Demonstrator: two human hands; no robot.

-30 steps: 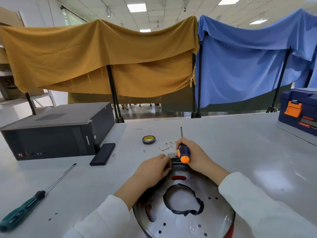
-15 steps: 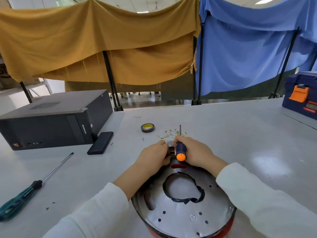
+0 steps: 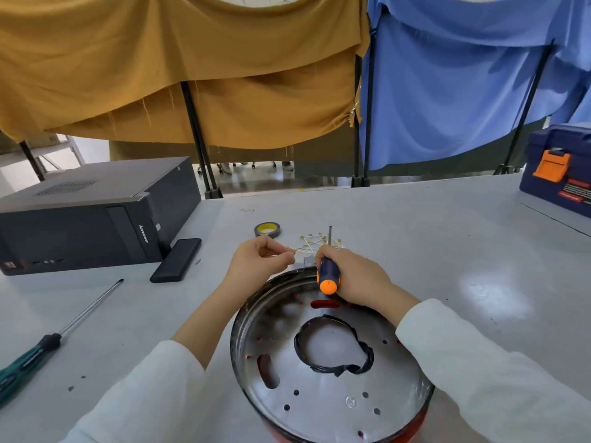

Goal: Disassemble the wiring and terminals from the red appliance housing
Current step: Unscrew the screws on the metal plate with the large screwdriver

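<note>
My left hand (image 3: 260, 260) has come up and away from the far rim of the round red appliance housing with its perforated shiny metal plate (image 3: 329, 362), where half a second ago it was pressed close against my right hand; now it pinches one thin pale wire with a small terminal on its end (image 3: 295, 250) between thumb and fingertips, the wire running from that pinch toward the loose pile of pale wires and terminals (image 3: 319, 243) lying on the grey bench (image 3: 431, 251) just beyond my right hand. I take this to mean that another lead has come free of the housing and is on its way to the pile, so the stripping-out is well along, though I cannot tell how many leads remain under the plate. My right hand (image 3: 351, 276) is wrapped in a closed fist round the navy-and-orange screwdriver (image 3: 327, 273), its shaft pointing away from me and its orange cap toward me, the hand resting at the housing's far rim. The housing sits on the bench directly below and between my forearms, plate up. A long green-handled screwdriver (image 3: 48, 346) lies well to the left of my left hand, and a roll of yellow-lined tape (image 3: 268, 230) lies just beyond it.
</note>
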